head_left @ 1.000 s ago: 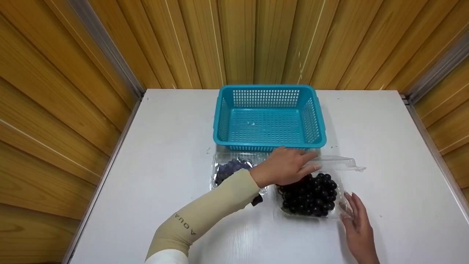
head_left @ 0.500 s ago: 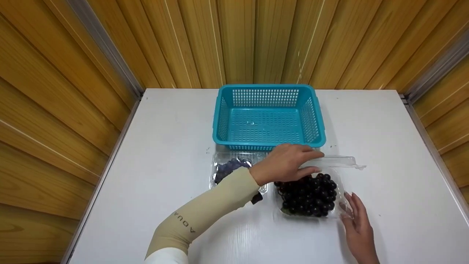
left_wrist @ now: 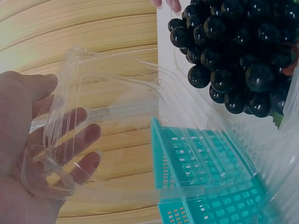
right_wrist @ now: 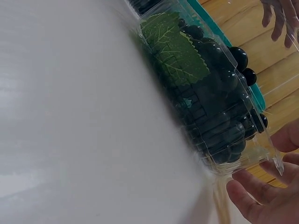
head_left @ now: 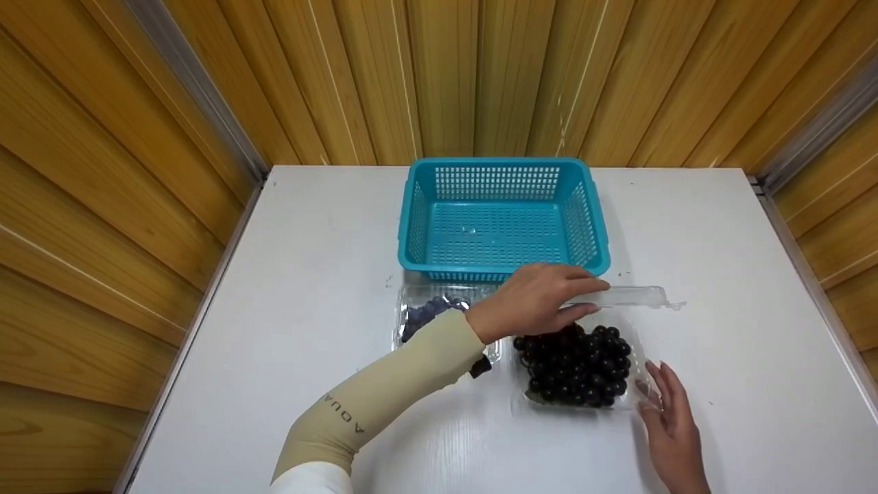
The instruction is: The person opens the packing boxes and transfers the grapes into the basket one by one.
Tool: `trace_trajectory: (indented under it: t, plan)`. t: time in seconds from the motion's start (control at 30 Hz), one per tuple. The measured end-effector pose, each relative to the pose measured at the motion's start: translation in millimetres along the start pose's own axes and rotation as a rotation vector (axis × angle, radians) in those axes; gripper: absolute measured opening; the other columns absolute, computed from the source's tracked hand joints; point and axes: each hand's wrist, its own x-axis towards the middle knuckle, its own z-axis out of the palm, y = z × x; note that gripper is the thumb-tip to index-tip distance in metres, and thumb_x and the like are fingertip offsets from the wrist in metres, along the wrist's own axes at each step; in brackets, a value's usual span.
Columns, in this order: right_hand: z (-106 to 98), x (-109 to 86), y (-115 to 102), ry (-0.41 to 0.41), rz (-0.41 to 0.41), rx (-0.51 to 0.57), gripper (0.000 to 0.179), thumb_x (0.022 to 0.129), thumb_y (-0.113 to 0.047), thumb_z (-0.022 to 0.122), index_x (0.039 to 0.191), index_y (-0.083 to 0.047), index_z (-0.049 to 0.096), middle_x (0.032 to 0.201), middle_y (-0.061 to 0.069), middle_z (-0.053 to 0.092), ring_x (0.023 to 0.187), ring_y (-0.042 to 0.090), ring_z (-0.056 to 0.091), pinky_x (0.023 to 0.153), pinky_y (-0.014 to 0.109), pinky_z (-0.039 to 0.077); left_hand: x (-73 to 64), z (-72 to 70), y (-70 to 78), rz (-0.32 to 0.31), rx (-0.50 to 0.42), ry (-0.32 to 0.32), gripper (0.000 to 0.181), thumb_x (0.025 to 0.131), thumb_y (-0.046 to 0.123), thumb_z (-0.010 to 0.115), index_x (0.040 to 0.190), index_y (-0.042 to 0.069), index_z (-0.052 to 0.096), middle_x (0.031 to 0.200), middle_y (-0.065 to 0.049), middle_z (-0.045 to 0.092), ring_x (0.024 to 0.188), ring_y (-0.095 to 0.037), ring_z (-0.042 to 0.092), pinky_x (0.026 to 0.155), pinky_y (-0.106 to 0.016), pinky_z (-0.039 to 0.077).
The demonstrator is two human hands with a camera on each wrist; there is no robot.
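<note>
My left hand (head_left: pixel 545 298) holds the raised lid (left_wrist: pixel 117 84) of a clear plastic clamshell box by its edge, thumb on one side and fingers spread behind it. The lid stands up at the far side of the box (head_left: pixel 634 343), which is heaped with black grapes (head_left: pixel 579 367). A green leaf (right_wrist: pixel 175 51) shows through the box wall in the right wrist view. Low at the box's near right corner, my right hand (head_left: pixel 672 425) grips the side, with the corner between thumb and fingers. My left forearm partly covers a second clear box (head_left: pixel 411 296) of dark grapes.
A blue-green plastic basket (head_left: pixel 504 269) sits behind both boxes, close to my left hand. The white table (head_left: pixel 309 274) is bordered by wood-patterned walls (head_left: pixel 439 82) at the back and sides.
My left hand has risen slightly and moved a little away from me, tilting the lid further up. The right hand stays in place at the box.
</note>
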Motion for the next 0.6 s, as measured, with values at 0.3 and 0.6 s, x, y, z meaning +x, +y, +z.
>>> trace_trajectory:
  t: [0.3, 0.6]
  plan:
    - [0.5, -1.5, 0.9, -0.004, -0.028, 0.049, 0.062, 0.100, 0.004, 0.039, 0.155, -0.010, 0.013, 0.152, -0.009, 0.037, 0.120, -0.012, 0.049, 0.095, 0.005, 0.040, -0.2, -4.3, -1.5, 0.011, 0.007, 0.012, 0.033, 0.099, 0.031, 0.053, 0.130, 0.023, 0.062, 0.128, 0.005, 0.065, 0.111, -0.009, 0.064, 0.090, -0.023, 0.052]
    - [-0.4, -3.0, 0.0, 0.014, -0.049, 0.116, 0.062, 0.099, 0.006, 0.040, 0.154, -0.006, 0.016, 0.148, -0.015, 0.041, 0.119, -0.008, 0.053, 0.095, 0.006, 0.041, -0.2, -6.1, -5.1, 0.017, -0.002, 0.042, 0.031, 0.099, 0.025, 0.053, 0.129, 0.022, 0.063, 0.126, 0.005, 0.066, 0.110, -0.009, 0.064, 0.092, -0.022, 0.051]
